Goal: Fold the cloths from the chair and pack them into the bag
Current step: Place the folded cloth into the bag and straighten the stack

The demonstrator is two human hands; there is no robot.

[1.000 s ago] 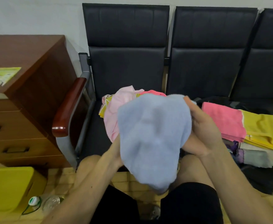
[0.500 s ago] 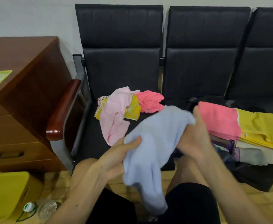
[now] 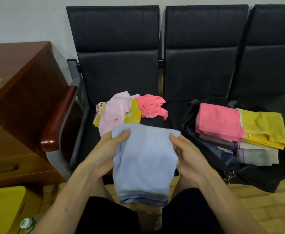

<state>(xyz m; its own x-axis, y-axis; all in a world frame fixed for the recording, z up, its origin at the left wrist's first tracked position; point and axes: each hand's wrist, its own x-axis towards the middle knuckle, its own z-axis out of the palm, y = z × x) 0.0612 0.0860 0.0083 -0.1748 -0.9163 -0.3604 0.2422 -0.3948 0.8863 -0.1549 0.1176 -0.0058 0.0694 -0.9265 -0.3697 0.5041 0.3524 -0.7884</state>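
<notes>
Step in hand: folding. One cloth is up; it is not yet packed.

The light blue towel (image 3: 143, 159) hangs in front of me, to the left of the black bag (image 3: 188, 122) and nearer my body than it. Its top edge is spread level between both hands and its striped hem hangs between my knees. The hem looks layered, so the towel is probably already doubled once. The view of that edge is too soft to be sure.

Left hand (image 3: 110, 146): thumb on top of the upper left corner, fingers curled beneath, pinching the cloth.
Right hand (image 3: 188, 155): thumb on the upper right edge, fingers wrapped under the side of the towel, also gripping. Neither hand is free.

In the mouth of the bag lies a folded stack, with a pink cloth (image 3: 219, 123) and a yellow cloth (image 3: 263, 130) on top and grey and purple layers beneath. Left of the bag, on the neighbouring chair (image 3: 114, 70), there's an unfolded heap: a pale pink cloth (image 3: 114, 112), a coral one (image 3: 151, 106) and a yellow patterned one (image 3: 136, 114).

Judgement on the next move: halve the towel again, top edge to hem, keeping the corners matched so the bundle is about as wide as the stack. Then carry it right and lay it flat on top of the pile in the bag. The stack already overhangs the bag's near side, so it should be placed square. The heap shows that at least three cloths remain.
</notes>
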